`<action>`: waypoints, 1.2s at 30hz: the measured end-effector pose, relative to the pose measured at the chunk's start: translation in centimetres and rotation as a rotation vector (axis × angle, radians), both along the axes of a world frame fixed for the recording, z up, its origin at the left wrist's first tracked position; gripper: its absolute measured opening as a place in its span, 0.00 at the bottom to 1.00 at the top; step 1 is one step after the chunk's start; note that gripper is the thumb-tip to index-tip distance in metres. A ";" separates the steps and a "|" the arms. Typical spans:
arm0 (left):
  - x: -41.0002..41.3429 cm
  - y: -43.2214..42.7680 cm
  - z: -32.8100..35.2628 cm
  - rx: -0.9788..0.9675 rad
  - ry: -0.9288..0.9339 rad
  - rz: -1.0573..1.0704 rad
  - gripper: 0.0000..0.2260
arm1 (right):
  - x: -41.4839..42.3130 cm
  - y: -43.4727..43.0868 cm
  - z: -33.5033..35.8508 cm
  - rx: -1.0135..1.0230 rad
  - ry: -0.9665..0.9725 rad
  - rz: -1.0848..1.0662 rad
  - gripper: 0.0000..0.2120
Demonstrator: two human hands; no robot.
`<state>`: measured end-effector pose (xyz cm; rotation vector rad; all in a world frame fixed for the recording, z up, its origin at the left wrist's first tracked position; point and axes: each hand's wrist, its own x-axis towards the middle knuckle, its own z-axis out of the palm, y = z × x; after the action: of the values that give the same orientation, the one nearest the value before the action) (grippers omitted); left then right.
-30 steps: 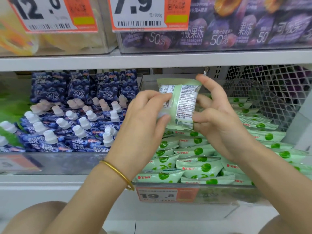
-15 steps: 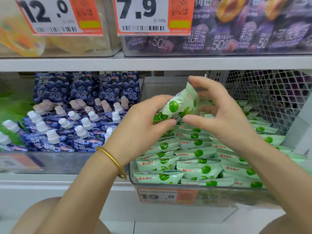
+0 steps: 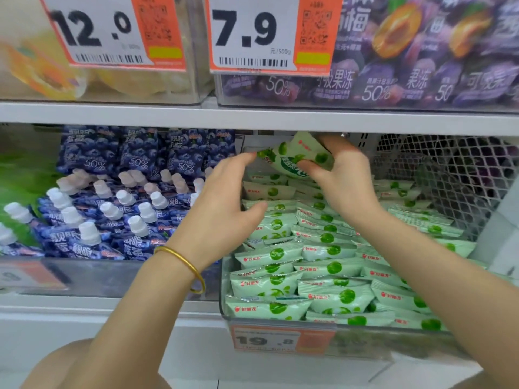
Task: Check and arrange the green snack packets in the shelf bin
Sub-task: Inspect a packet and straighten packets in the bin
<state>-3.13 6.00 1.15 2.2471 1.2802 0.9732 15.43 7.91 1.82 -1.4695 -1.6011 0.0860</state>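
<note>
Green packet (image 3: 297, 160) pinched in right hand (image 3: 346, 178) grip | left hand (image 3: 224, 200) grip released | price tag (image 3: 269, 340) reads 19.8

Single view, worn on the head. We look forward and slightly down into a shop shelf, close enough that both forearms (image 3: 140, 313) rise from the bottom edge and fill much of the lower half. The upper shelf board (image 3: 252, 117) runs nearly level across the upper third; the 7.9 price tag (image 3: 269, 35) above it is cut by the top edge. The shelf bin (image 3: 222, 287) of green packets (image 3: 331, 299) sits right of centre, low in frame; blue pouches (image 3: 126, 206) fill the left. Left hand (image 3: 224, 197) and right hand (image 3: 345, 178) meet just above centre, the right gripping a raised packet (image 3: 295, 155) close under the board. Far left edge is smeared.
</note>
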 end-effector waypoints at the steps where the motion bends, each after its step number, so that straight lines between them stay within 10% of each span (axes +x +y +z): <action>1: 0.0 0.1 -0.2 -0.013 -0.024 0.002 0.30 | -0.3 0.7 -0.1 -0.007 0.033 0.007 0.18; 14: -0.2 0.2 -1.3 0.021 -0.105 0.006 0.30 | -1.4 7.1 -1.2 -0.449 -0.545 0.060 0.13; 28: 0.2 0.1 -1.3 -0.024 -0.125 0.021 0.29 | -1.9 7.7 -1.9 -0.519 -0.665 0.066 0.15; 36: 0.2 0.0 -1.2 -0.040 -0.127 0.023 0.29 | -1.3 6.7 -2.0 -0.478 -0.182 0.262 0.17</action>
<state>-2.93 6.04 -0.10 2.1091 1.2616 1.0710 14.12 14.59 -0.16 -1.6461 -2.0127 0.5290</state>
